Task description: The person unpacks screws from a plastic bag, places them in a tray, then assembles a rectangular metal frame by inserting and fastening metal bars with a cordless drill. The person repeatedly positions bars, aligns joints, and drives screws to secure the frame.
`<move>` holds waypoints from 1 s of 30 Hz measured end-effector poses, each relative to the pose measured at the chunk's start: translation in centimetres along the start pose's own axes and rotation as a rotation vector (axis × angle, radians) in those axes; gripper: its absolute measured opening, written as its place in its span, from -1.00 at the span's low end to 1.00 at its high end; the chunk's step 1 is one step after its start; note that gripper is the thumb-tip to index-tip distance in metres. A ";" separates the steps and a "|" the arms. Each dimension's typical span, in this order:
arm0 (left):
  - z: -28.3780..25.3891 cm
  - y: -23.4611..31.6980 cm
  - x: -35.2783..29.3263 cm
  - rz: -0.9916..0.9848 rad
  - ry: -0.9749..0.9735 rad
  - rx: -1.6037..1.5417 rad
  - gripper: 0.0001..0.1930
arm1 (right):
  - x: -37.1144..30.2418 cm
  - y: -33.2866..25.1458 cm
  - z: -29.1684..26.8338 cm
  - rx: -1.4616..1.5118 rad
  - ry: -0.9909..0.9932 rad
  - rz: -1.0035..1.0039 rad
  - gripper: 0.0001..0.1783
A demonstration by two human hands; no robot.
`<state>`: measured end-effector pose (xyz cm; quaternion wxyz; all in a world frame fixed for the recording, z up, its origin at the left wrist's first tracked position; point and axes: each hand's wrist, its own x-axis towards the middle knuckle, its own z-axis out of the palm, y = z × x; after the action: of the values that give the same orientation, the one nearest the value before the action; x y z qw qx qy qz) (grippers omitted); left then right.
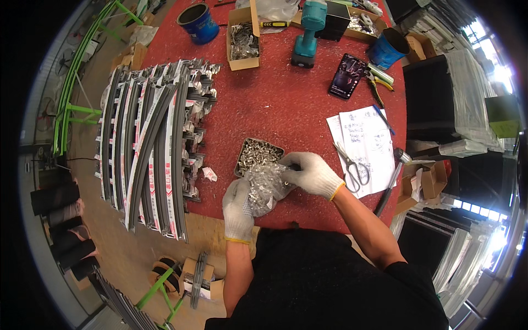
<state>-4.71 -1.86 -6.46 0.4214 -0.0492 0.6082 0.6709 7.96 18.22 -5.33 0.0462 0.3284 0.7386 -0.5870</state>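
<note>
Both my hands wear white knit gloves with yellow cuffs. My left hand is closed on the left side of a clear plastic bag, which looks filled with small shiny metal parts. My right hand pinches the bag's upper right edge, its fingertips partly hidden. Just beyond the bag, and partly covered by it, sits an open square tin full of small metal fasteners, too small to name exactly. A torn scrap of paper lies left of my left hand.
On the red table, grey metal strips are stacked at left. Scissors, papers and a hammer lie at right. Farther back are a phone, pliers, a cordless drill, a parts box and blue cans.
</note>
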 end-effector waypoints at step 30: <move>-0.5 0.9 -2.9 0.227 -0.130 0.517 -0.73 | -2.2 0.9 -1.1 -0.007 0.069 -0.114 -0.82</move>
<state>-3.62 -3.71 -4.20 0.3804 0.1713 0.7325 0.5380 10.50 18.33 -4.72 -0.0117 0.3059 0.7592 -0.5744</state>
